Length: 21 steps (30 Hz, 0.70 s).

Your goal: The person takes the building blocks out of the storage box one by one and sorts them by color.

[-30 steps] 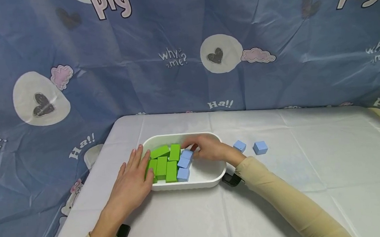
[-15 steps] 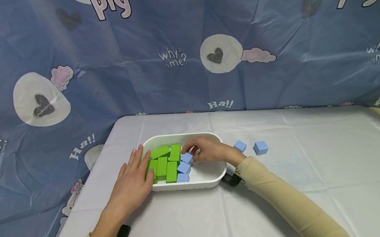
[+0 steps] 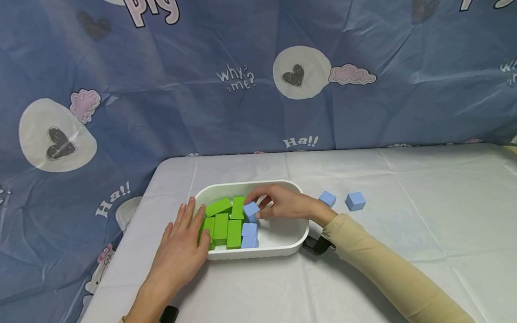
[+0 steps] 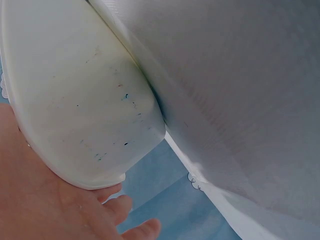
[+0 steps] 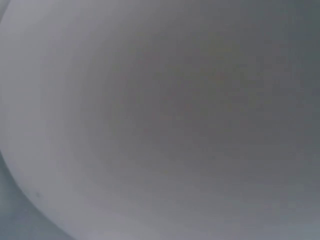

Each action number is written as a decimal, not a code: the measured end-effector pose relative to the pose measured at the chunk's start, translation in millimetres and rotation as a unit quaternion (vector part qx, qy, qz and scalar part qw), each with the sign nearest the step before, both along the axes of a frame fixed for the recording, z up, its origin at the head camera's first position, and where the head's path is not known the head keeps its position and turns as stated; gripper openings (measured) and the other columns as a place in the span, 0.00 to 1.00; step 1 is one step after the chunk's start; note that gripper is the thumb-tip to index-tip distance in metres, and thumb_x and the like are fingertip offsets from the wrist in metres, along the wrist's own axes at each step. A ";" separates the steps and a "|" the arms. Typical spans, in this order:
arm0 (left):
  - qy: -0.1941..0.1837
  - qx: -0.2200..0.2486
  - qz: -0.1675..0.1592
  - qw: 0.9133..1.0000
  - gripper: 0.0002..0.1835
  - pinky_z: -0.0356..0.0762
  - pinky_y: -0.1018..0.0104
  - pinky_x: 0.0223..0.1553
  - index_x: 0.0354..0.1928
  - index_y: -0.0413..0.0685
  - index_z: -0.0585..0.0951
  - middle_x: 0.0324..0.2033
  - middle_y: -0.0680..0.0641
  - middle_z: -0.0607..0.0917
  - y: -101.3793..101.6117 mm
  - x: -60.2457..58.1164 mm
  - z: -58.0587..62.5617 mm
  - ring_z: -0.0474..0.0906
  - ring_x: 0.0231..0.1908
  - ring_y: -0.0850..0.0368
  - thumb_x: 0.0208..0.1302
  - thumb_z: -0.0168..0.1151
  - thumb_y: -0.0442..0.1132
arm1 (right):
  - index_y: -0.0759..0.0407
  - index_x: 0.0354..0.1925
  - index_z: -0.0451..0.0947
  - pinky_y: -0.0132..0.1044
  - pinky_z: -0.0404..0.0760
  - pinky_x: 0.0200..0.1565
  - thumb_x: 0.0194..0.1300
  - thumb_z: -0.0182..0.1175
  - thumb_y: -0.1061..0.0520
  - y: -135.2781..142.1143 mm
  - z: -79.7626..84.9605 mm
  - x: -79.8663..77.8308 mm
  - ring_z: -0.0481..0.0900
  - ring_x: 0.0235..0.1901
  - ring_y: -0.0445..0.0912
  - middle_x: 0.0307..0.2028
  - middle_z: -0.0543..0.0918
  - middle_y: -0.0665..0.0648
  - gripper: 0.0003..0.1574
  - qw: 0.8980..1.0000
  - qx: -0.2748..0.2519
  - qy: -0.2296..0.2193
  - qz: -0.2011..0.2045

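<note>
A white oval tray (image 3: 257,252) stands on the table and holds several green rectangular blocks (image 3: 220,229) on its left side. Beside the green blocks lie two small blue blocks (image 3: 249,235). My right hand (image 3: 285,203) reaches in over the right rim and pinches another blue block (image 3: 251,210) between thumb and fingers, close to the rear green block. With fingers straight, my left hand (image 3: 180,250) rests on the tray's left end. In the left wrist view, the tray's outer wall (image 4: 90,110) fills the left part, with the left hand (image 4: 55,200) against its rim.
Two blue blocks, a nearer-left one (image 3: 327,199) and a right one (image 3: 356,201), lie on the white-covered table (image 3: 388,273) right of the tray. A blue printed cloth (image 3: 255,126) hangs behind. The right wrist view shows only a blurred pale surface.
My right hand has shifted the rear blue block up and left, toward the rear green block. The blue blocks in front of it are now more closely lined up. My left hand stays put.
</note>
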<state>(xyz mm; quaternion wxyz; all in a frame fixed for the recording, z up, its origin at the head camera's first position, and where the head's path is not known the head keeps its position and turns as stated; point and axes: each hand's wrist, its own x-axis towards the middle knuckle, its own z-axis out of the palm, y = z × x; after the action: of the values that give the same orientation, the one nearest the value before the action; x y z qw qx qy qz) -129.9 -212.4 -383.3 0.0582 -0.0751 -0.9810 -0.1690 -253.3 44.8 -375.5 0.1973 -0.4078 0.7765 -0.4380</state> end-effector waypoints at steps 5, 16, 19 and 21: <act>0.001 -0.002 0.000 1.000 0.31 0.45 0.35 0.67 0.75 0.40 0.58 0.76 0.40 0.48 0.1 0.2 -0.9 0.41 0.75 0.42 0.76 0.41 0.46 | 0.62 0.56 0.77 0.42 0.78 0.54 0.63 0.66 0.65 0.6 -1.5 0.2 0.81 0.50 0.51 0.55 0.79 0.58 0.22 1.000 -0.016 -0.003 -0.005; 0.006 -0.016 -0.002 1.000 0.31 0.42 0.35 0.68 0.76 0.41 0.57 0.76 0.40 0.48 -0.3 -0.1 -0.7 0.40 0.75 0.45 0.76 0.40 0.46 | 0.57 0.56 0.78 0.37 0.80 0.47 0.62 0.68 0.62 0.9 -1.6 6.1 0.81 0.45 0.46 0.52 0.79 0.53 0.23 0.998 -0.033 0.024 -0.056; 0.006 -0.020 -0.003 1.000 0.31 0.41 0.35 0.68 0.76 0.42 0.56 0.76 0.40 0.48 -0.7 -0.7 -0.5 0.40 0.75 0.45 0.76 0.39 0.46 | 0.54 0.55 0.79 0.35 0.81 0.46 0.62 0.68 0.60 0.8 -2.0 9.3 0.81 0.44 0.44 0.52 0.79 0.50 0.23 0.995 -0.043 0.036 -0.085; 0.006 -0.021 -0.003 1.000 0.31 0.41 0.35 0.68 0.76 0.42 0.56 0.76 0.40 0.49 -1.0 -1.0 -0.6 0.40 0.75 0.45 0.76 0.39 0.46 | 0.54 0.56 0.79 0.38 0.81 0.47 0.62 0.68 0.60 0.9 2.3 14.6 0.81 0.45 0.45 0.52 0.79 0.50 0.23 0.993 -0.056 0.038 -0.101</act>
<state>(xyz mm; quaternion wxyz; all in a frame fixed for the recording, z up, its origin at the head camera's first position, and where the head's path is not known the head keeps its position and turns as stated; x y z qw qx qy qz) -130.9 -213.4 -383.9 0.0625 -0.0798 -0.9838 -0.1478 -238.7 45.7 -373.3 0.0990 -0.3544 0.7948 -0.4827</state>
